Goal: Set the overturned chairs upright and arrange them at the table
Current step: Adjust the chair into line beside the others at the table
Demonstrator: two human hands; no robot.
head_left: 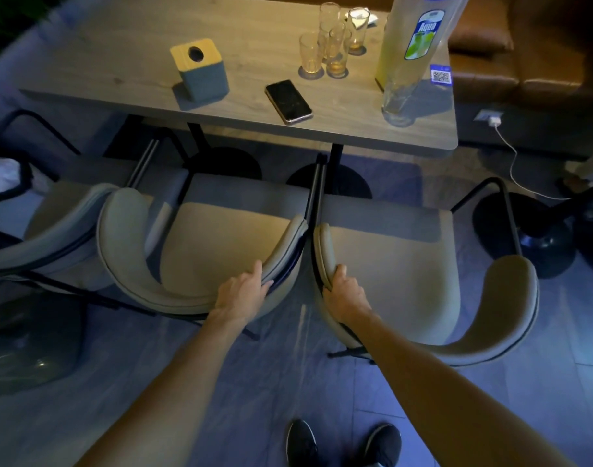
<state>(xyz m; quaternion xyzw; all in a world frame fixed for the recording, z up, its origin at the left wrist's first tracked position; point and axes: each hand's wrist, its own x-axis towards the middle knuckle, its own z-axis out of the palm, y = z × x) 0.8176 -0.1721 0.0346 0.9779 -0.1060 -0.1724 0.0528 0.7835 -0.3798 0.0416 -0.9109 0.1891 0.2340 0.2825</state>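
Three beige padded chairs with curved backrests and black metal frames stand upright along the near edge of a wooden table. My left hand grips the right end of the middle chair's backrest. My right hand grips the left end of the right chair's backrest. Those two chairs stand side by side, almost touching, seats facing the table. The left chair is partly cut off at the frame edge and overlaps the middle chair's backrest.
On the table stand a tissue box, a phone, several glasses and a tall bottle. Black round table bases sit under it. A brown sofa is behind. A charger cable trails on the floor at right.
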